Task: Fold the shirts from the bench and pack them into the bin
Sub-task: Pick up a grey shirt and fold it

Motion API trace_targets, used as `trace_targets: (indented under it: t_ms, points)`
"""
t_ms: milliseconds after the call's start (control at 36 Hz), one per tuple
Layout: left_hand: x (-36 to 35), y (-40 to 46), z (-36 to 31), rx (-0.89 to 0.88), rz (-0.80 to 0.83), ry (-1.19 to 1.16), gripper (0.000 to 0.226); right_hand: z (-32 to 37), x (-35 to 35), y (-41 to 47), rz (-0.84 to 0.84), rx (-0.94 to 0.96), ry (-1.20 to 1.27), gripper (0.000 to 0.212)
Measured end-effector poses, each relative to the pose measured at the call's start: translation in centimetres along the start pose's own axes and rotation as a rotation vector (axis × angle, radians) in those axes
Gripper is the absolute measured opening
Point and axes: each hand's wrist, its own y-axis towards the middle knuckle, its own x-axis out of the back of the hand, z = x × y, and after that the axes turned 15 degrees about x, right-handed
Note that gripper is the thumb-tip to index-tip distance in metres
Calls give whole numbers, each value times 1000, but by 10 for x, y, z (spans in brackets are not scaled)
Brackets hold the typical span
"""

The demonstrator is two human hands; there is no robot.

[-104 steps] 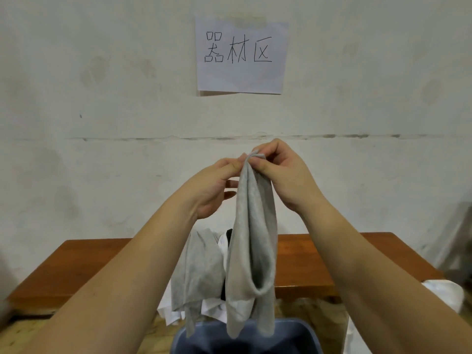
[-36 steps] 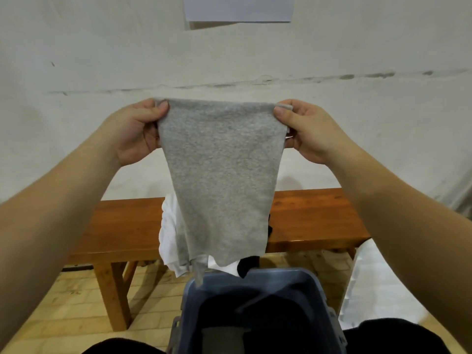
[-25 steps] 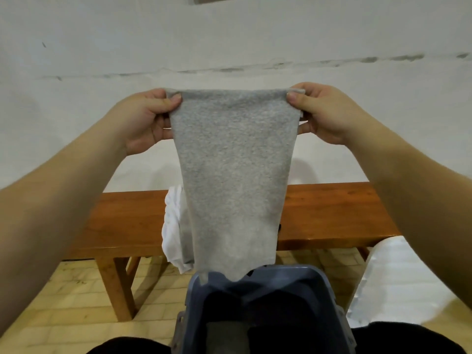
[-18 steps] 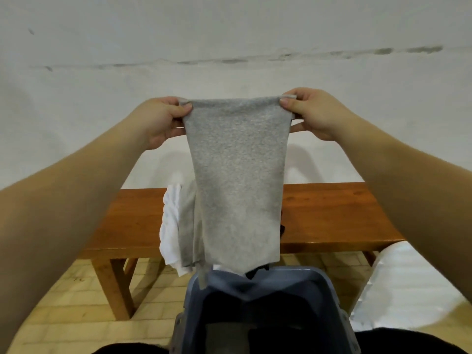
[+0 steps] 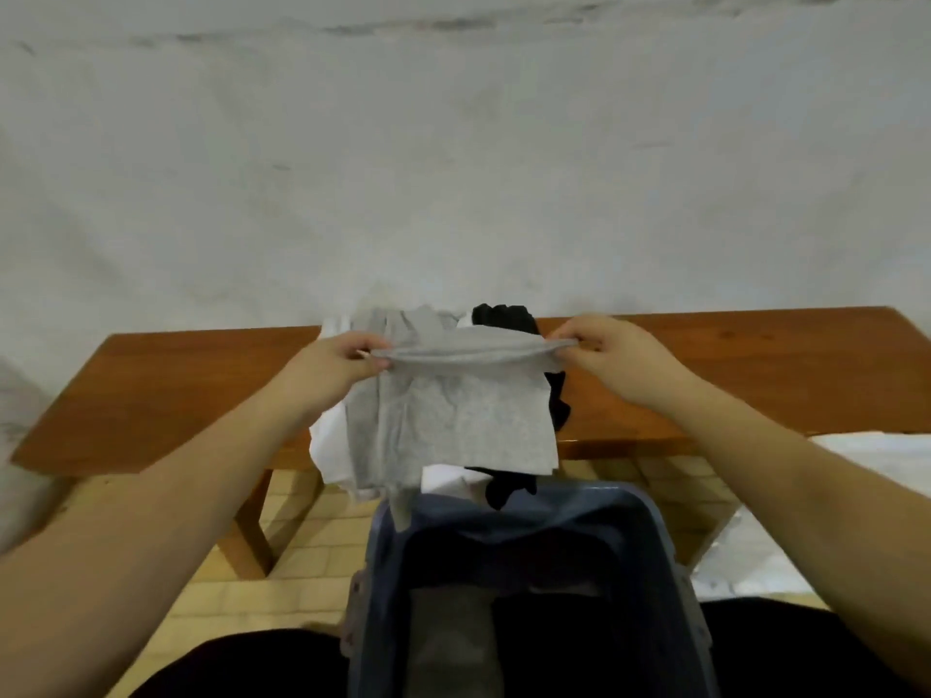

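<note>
Now the soft grey knit shirt point(image 5: 453, 420) no longer hangs as a long panel in front of the wall, as it did half a second ago; it has come down and doubled over, its top edge a thick folded band stretched level between the two hands, the rest draping short over the pile of white, grey and black garments point(image 5: 509, 319) on the brown wooden bench point(image 5: 191, 385). That suggests another fold is being made, so the shirt looks close to a size fit for packing. It sits above the bench's front edge, just beyond the far rim of the blue-grey plastic bin point(image 5: 655, 526), not yet inside. The left hand point(image 5: 337, 362) pinches the band's left end between thumb and curled fingers; the right hand point(image 5: 604, 352) pinches the right end likewise. Both forearms reach forward and slightly inward, wrists level, holding the cloth taut.
</note>
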Motion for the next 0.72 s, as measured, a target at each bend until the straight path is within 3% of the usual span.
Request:
trace_targets:
  t_ms: [139,278,361,417,528,722]
  points:
    - [-35,-11,54,51,97,67,17,-30,-62,-51,132,53,-123,21]
    - [-58,-8,75,64,96,142,24,-52,-106,-75,90,63,-83,25]
    - [-66,-5,71,74,27,101,20,-46,-113,-78,34,-69,140,32]
    - [-72,-4,65,109,-26,38,17,-38,-115,-75,-91,-228,327,35]
    - [-79,-2,54,201,-33,-62,29,-23,-117,-66,-249,-518,715,35]
    - [-77,-1,34,452,190,-453,26,-22,-115,-50,-309,-777,1030,31]
